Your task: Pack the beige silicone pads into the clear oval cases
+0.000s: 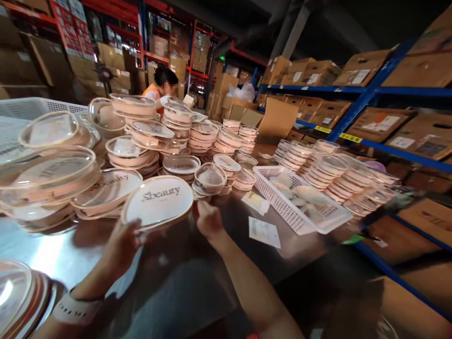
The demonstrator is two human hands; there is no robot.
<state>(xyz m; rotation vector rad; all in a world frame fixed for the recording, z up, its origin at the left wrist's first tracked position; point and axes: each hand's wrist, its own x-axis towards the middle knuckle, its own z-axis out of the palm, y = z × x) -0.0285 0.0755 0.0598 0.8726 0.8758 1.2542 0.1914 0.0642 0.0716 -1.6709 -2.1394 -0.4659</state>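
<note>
In front of me a clear-lidded oval plastic case (pixel 158 212), printed with "beauty" lettering over white, is tilted toward me. My left hand (pixel 123 242) grips its lower left rim, with a white watch band on the wrist. Close by the right rim is my right hand (pixel 210 220), its fingers curled in; whether they pinch the rim or something small is hidden by blur. Behind the held case, similar lettered cases (pixel 109 188) and a smaller round-looking case (pixel 210 177) sit in stacks on the metal table (pixel 169 278).
To the right stands a white perforated basket (pixel 289 212) with pale rounded pieces (pixel 310 195) inside. Paper cards (pixel 264 231) lie beside it. More stacked cases (pixel 332 169) fill the table's right side. Beyond are a person (pixel 160 89) in orange and shelves with cardboard boxes (pixel 381 125).
</note>
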